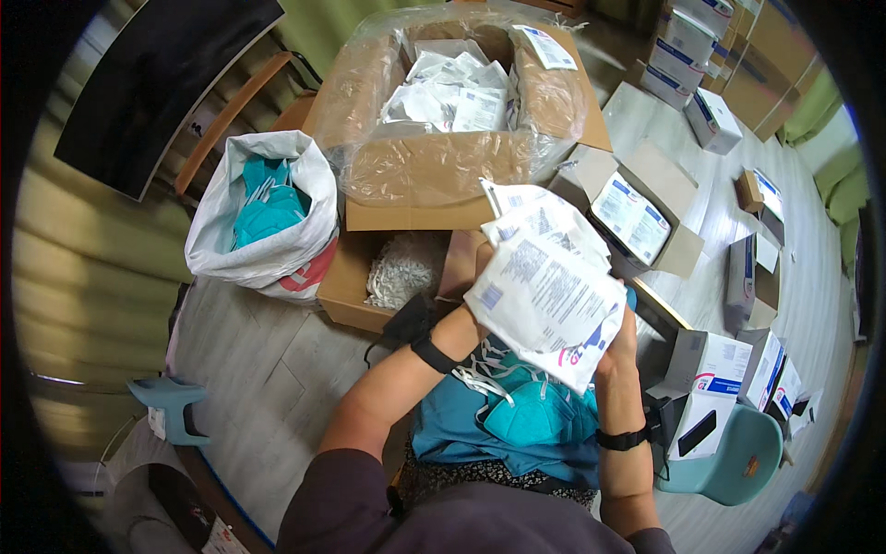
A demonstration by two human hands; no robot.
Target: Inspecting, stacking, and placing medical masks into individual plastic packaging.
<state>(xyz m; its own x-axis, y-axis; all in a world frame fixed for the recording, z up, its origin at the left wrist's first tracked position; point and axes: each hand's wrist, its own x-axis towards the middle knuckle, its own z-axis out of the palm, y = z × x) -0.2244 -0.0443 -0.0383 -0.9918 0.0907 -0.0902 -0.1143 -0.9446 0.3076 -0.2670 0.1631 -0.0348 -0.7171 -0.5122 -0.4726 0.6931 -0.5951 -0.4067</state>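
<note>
Pale floorboards point(263, 369) below, white packets point(552, 300) slant toward my right hand point(620, 349), clamped on them; left hand's point(464, 327) grip I can't tell.

Seen from above, past a dark top point(415, 517): the right hand point(622, 349) holds a fanned stack of white packets point(549, 300) over the lap; the left hand point(483, 263), mostly hidden, is at the stack's left edge. Teal masks point(531, 414) with white straps lie on the lap. Ahead, a large plastic-lined carton point(434, 168) holds more packets. Left of it, a white sack point(309, 198) contains teal masks; right of it is an open box point(674, 194) of packets. At lower right is a teal chair point(729, 473).
</note>
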